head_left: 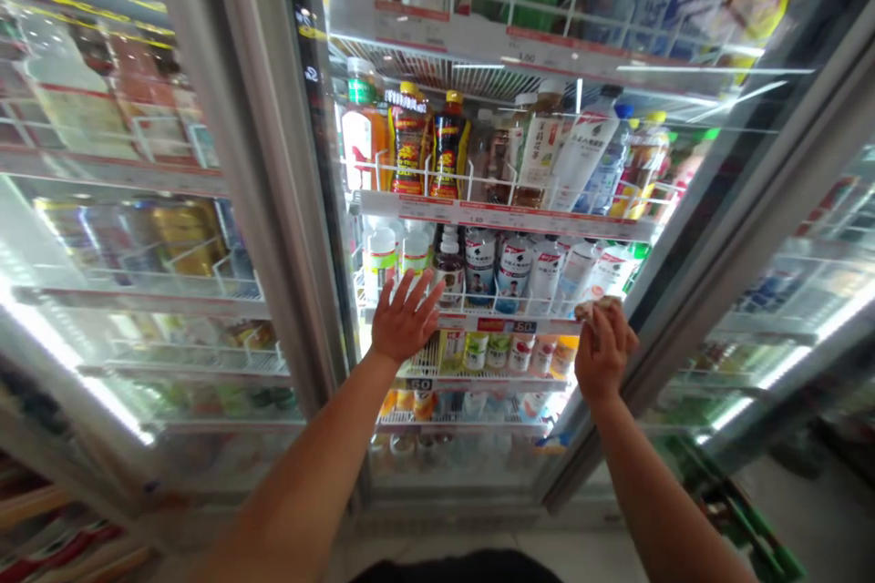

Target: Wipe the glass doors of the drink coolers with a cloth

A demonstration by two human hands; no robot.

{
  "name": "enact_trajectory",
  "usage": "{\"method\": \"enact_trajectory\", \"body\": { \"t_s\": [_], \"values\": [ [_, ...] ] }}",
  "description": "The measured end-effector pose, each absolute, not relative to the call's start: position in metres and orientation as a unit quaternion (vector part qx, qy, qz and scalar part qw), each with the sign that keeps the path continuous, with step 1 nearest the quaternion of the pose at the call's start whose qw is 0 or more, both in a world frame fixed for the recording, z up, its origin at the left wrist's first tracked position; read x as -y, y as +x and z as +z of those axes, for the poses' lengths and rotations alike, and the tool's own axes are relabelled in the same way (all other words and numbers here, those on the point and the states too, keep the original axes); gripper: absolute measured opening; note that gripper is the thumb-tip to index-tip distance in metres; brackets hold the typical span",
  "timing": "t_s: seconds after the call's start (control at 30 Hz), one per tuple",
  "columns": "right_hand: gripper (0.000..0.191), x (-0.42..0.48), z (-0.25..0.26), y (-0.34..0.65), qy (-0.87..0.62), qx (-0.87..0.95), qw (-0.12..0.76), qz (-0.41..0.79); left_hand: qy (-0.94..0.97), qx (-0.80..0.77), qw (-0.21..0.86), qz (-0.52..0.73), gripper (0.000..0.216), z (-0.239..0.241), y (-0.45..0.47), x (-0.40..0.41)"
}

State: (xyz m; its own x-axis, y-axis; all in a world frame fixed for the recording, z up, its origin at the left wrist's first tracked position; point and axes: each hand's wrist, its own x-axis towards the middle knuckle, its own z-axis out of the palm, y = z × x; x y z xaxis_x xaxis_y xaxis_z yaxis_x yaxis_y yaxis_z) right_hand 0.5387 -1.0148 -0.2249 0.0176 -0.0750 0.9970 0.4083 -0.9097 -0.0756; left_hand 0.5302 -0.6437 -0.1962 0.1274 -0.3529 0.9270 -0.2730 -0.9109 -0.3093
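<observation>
My left hand [403, 319] lies flat with fingers spread against the glass door [478, 437] of a drinks fridge, level with a shelf of small white bottles [509, 269]. My right hand [602, 351] is closed on a crumpled cloth [593, 307] and presses it to the glass near the door's right edge. Behind the glass, tall bottles with yellow caps [427, 146] stand on the shelf above.
A grey door frame [273, 200] separates this fridge from another glass-fronted fridge [116, 228] at left. A further fridge door [786, 301] angles away at right. Price strips [499, 217] run along the shelf fronts. Pale floor tiles [602, 556] show below.
</observation>
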Motion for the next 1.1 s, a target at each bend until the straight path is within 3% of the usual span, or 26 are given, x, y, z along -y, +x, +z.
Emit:
{"method": "enact_trajectory", "body": {
  "t_s": [0.1, 0.3, 0.5, 0.6, 0.77, 1.0, 1.1],
  "values": [
    [0.039, 1.026, -0.241, 0.535, -0.712, 0.126, 0.164, -0.671, -0.752, -0.21, 0.032, -0.624, 0.068, -0.196, 0.53, 0.643],
    [0.034, 1.061, -0.196, 0.548, -0.701, 0.069, 0.206, -0.68, -0.742, -0.209, 0.04, -0.636, 0.065, -0.195, 0.53, 0.644],
    [0.028, 1.026, -0.246, 0.527, -0.734, 0.104, 0.196, -0.641, -0.74, -0.21, 0.037, -0.638, 0.063, -0.194, 0.529, 0.646],
    [0.022, 1.019, -0.237, 0.528, -0.729, 0.117, 0.195, -0.645, -0.739, -0.211, 0.038, -0.638, 0.064, -0.193, 0.528, 0.646],
    [0.026, 1.014, -0.188, 0.539, -0.698, 0.108, 0.226, -0.671, -0.737, -0.213, 0.035, -0.641, 0.064, -0.194, 0.529, 0.645],
    [0.041, 0.957, -0.252, 0.513, -0.758, 0.315, 0.177, -0.543, -0.746, -0.212, 0.031, -0.63, 0.066, -0.195, 0.529, 0.644],
    [0.043, 0.953, -0.228, 0.52, -0.743, 0.326, 0.185, -0.555, -0.747, -0.213, 0.03, -0.628, 0.067, -0.196, 0.53, 0.644]
  ]
}}
